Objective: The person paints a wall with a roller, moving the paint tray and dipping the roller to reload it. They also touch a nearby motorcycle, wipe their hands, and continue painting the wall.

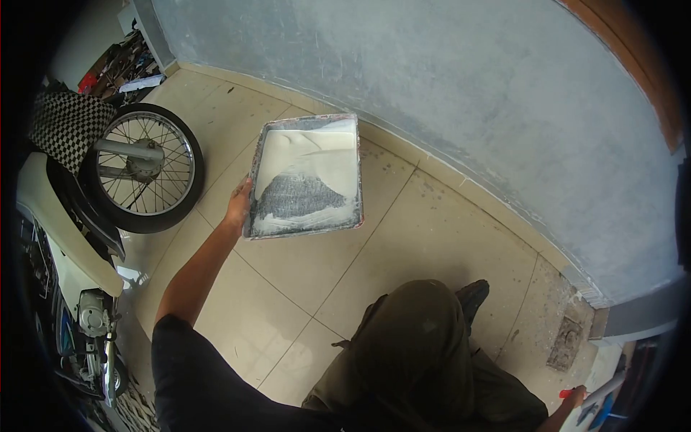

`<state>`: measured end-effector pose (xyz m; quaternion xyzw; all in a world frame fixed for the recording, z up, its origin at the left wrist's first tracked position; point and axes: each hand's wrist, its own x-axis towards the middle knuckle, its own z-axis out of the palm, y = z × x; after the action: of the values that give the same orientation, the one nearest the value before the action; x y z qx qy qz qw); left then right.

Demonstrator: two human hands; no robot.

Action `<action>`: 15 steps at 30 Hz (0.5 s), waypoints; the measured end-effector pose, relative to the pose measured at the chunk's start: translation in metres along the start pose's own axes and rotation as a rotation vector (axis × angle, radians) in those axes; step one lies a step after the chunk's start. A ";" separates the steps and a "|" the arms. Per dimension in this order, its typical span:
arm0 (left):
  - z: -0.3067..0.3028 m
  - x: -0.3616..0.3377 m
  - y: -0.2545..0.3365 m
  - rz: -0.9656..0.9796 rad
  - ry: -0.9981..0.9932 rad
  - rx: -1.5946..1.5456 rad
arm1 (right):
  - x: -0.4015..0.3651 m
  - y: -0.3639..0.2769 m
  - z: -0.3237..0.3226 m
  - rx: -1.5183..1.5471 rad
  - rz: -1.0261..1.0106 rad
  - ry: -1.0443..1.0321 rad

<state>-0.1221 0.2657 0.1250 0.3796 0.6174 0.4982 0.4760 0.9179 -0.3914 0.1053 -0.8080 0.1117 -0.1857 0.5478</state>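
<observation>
My left hand grips the left edge of a paint tray, its arm stretched out ahead of me. Creamy white paint fills the far part of the tray, and a thin smeared layer lies on its dark near part. The tray is held above the tiled floor, close to the grey wall. At the lower right edge of the view, my right hand is closed around a red-handled tool. The rest of that tool is hard to make out.
A grey wall with a tile skirting runs along the far and right sides. On the left stands a motorbike, its spoked wheel near the tray. My bent knee is in front of me. A small floor drain lies at right.
</observation>
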 end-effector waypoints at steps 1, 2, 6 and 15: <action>-0.001 0.007 -0.010 -0.010 -0.001 0.003 | 0.002 -0.004 -0.002 -0.010 -0.004 0.000; -0.007 0.027 -0.026 -0.040 -0.043 -0.028 | -0.003 -0.010 -0.004 -0.002 -0.016 -0.049; -0.013 0.084 -0.071 -0.069 -0.084 -0.062 | 0.002 -0.003 0.000 0.009 -0.104 -0.104; 0.006 0.124 -0.062 0.043 -0.082 0.082 | -0.030 -0.024 -0.005 0.079 -0.028 -0.176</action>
<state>-0.1476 0.3708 0.0382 0.4317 0.6091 0.4667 0.4742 0.8876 -0.3753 0.1241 -0.8005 0.0445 -0.1261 0.5842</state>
